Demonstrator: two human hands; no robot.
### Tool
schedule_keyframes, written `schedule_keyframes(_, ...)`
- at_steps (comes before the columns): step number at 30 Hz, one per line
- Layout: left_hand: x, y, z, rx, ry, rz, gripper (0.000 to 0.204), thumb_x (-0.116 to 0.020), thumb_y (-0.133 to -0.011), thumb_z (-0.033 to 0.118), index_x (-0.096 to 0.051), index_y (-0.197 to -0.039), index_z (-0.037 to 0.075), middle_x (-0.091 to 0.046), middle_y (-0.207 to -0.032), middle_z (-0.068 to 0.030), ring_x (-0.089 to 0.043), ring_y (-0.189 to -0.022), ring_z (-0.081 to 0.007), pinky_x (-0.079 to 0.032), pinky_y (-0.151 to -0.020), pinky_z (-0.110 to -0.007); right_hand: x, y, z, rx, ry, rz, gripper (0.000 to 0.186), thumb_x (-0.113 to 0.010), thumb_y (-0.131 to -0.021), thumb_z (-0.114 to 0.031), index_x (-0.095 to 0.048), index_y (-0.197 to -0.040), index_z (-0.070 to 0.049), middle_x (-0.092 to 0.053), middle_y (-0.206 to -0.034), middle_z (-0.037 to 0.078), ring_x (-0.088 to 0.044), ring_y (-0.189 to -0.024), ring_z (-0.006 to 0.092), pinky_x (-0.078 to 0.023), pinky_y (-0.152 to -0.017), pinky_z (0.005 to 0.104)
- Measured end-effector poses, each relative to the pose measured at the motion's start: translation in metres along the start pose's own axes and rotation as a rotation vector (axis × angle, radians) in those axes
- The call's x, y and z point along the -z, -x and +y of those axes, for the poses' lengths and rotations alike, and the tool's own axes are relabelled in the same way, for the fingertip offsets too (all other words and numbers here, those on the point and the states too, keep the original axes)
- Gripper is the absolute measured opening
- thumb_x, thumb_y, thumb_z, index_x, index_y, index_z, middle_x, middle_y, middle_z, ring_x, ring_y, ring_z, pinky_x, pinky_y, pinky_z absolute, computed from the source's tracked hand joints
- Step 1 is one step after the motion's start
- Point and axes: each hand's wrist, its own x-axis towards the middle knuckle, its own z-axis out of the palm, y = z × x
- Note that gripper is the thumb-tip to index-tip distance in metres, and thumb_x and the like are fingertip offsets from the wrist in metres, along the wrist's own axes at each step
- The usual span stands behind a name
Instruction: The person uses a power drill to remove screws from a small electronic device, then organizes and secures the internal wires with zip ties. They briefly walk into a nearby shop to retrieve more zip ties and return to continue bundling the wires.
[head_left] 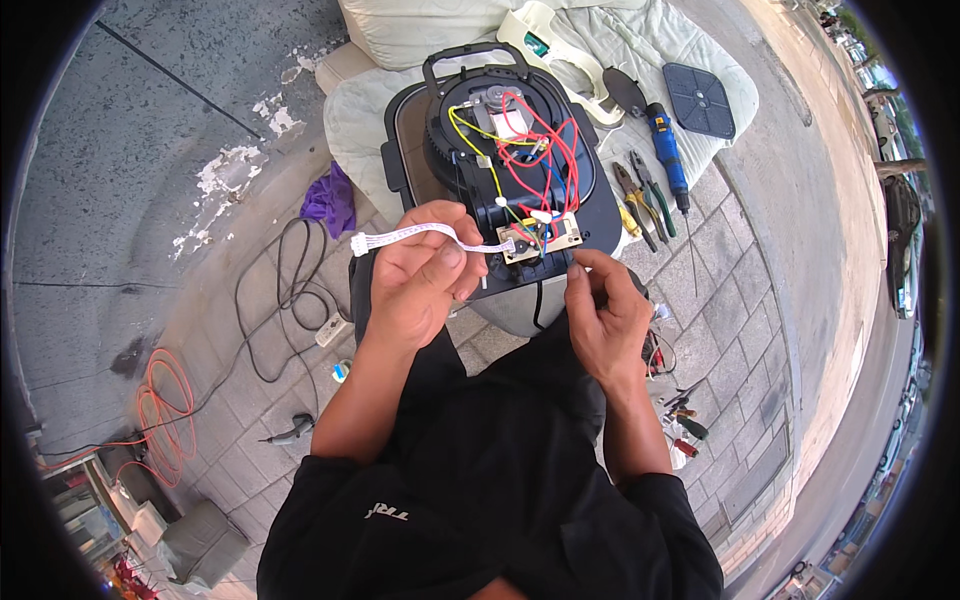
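An opened black appliance (600,215) lies base-up in front of me, with red, yellow and blue wires (535,150) inside. A small tan circuit board (540,238) sits at its near edge. My left hand (420,280) pinches a white flat ribbon cable (420,234) that runs from a white connector at the left to the board. My right hand (605,320) has its fingers closed at the appliance's near rim, just right of the board; whether it holds anything is hidden.
Pliers (632,200), a blue-handled screwdriver (668,155) and a black square plate (700,100) lie on a pale cushion (360,130) at the back right. Black cables (290,290) and an orange cord (165,410) lie on the paving at left. Small tools (685,430) are at my right.
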Motion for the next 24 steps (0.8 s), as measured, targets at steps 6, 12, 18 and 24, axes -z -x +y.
schedule_keyframes(6,-0.007,0.005,-0.004,-0.074,-0.248,0.094,0.033,-0.064,-0.104,0.012,-0.059,-0.135,0.002,-0.064,-0.111,-0.0111,-0.066,-0.086,-0.0170,-0.046,-0.060,-0.026,-0.001,-0.012,0.005,-0.092,-0.120,-0.024,0.019,-0.070,-0.099,-0.009,-0.069,-0.116,-0.002,-0.065,-0.070,0.003,-0.055,-0.061,0.0046,-0.046,-0.057,0.0241)
schedule_keyframes(12,-0.015,0.000,-0.002,-0.079,-0.347,0.206,0.030,-0.061,-0.108,0.016,-0.060,-0.132,-0.002,-0.067,-0.106,-0.0108,-0.064,-0.079,-0.0130,-0.045,-0.060,-0.024,0.000,-0.026,0.000,-0.080,-0.202,-0.060,0.021,-0.070,-0.100,-0.011,-0.069,-0.119,-0.001,-0.063,-0.070,0.000,-0.052,-0.061,0.0022,-0.044,-0.056,0.0233)
schedule_keyframes(18,-0.019,-0.002,-0.008,-0.052,-0.447,0.232,0.031,-0.063,-0.107,0.017,-0.060,-0.131,-0.002,-0.067,-0.103,-0.0106,-0.063,-0.079,-0.0121,-0.046,-0.061,-0.024,-0.001,-0.043,-0.006,-0.125,-0.313,-0.102,0.022,-0.068,-0.102,-0.013,-0.069,-0.120,0.000,-0.058,-0.068,-0.003,-0.047,-0.062,0.0018,-0.041,-0.056,0.0233)
schedule_keyframes(24,-0.031,-0.013,-0.011,-0.153,-0.697,0.181,0.029,-0.073,-0.099,0.004,-0.066,-0.126,-0.002,-0.062,-0.100,-0.0053,-0.057,-0.081,-0.0070,-0.043,-0.065,-0.021,0.002,-0.055,0.003,-0.189,-0.404,-0.201,0.019,-0.070,-0.100,-0.016,-0.070,-0.112,-0.001,-0.060,-0.066,-0.001,-0.049,-0.060,0.0038,-0.042,-0.055,0.0252)
